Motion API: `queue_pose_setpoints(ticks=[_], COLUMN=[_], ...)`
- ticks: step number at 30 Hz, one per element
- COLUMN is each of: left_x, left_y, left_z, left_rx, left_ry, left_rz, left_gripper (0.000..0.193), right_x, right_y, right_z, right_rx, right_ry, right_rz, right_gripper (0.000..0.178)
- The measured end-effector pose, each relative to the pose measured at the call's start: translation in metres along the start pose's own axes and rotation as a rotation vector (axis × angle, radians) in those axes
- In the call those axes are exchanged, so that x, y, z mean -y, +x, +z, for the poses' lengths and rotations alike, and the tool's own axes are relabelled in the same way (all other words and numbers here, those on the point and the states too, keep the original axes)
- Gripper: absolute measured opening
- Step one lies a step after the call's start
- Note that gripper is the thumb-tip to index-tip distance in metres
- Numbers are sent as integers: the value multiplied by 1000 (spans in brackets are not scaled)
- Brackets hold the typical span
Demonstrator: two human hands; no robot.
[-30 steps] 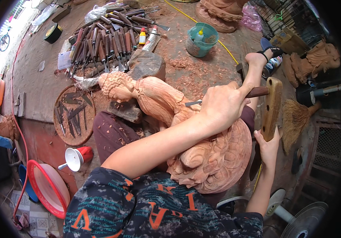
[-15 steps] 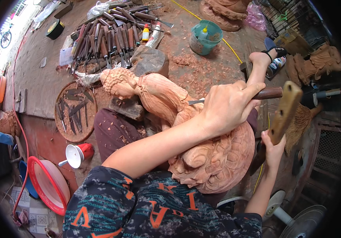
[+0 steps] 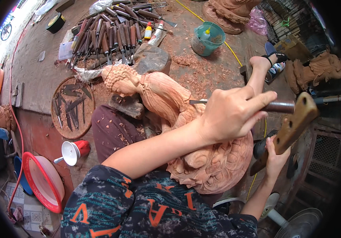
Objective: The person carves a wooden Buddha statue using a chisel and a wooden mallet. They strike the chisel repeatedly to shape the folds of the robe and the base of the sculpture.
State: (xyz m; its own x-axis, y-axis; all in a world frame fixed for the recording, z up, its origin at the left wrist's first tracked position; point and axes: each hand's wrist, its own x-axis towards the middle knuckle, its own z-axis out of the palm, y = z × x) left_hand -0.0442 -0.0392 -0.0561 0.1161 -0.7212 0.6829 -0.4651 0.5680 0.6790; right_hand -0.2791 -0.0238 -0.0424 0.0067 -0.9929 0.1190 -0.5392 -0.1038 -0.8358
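Observation:
A carved wooden figure [image 3: 164, 93] with a curly-haired head lies tilted across my lap, its rounded, ornate base toward me. My left hand [image 3: 230, 115] is closed around a wood chisel [image 3: 279, 106], index finger stretched along the brown handle. The chisel's blade points left, its tip at the figure's sleeve folds. To the right, my right hand [image 3: 276, 158] grips a flat wooden mallet [image 3: 297, 123] with holes in it. The mallet's upper part is at the handle's butt end; whether they touch I cannot tell. My left hand and forearm hide part of the figure.
Many chisels [image 3: 107, 37] lie heaped beyond the figure, near a stone block [image 3: 151, 59]. A round tray [image 3: 55, 119] holds flat blades. A teal bucket [image 3: 202, 50], a red-and-white cup [image 3: 73, 152], a pink basin [image 3: 45, 182] and a fan [image 3: 301, 224] stand around me.
The mallet and my right hand have shifted slightly right and down. My left index finger is now straighter along the chisel handle. The view has shifted slightly.

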Motion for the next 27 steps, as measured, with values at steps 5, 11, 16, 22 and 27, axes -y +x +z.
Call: queue_pose_setpoints(ticks=[5,11,16,22,27], left_x=[-1,3,2,4,1], left_y=[2,2,4,1,2], left_z=[4,7,7,2,-1], left_rx=[17,-17,-11,-61,-89], left_ry=[13,9,-15,-41,-70], left_rz=[10,-41,-66,-46,-28], left_gripper=[45,46,45,46,48], right_x=[20,23,-2,9,21], right_y=[7,11,11,9,10], right_z=[4,5,-9,-1,-8], right_rx=[-5,6,-48,-17,-33], right_ry=[147,320,-184,-43,106], right_rz=[23,44,-36,-29,19], right_gripper=[69,69,36,25,20])
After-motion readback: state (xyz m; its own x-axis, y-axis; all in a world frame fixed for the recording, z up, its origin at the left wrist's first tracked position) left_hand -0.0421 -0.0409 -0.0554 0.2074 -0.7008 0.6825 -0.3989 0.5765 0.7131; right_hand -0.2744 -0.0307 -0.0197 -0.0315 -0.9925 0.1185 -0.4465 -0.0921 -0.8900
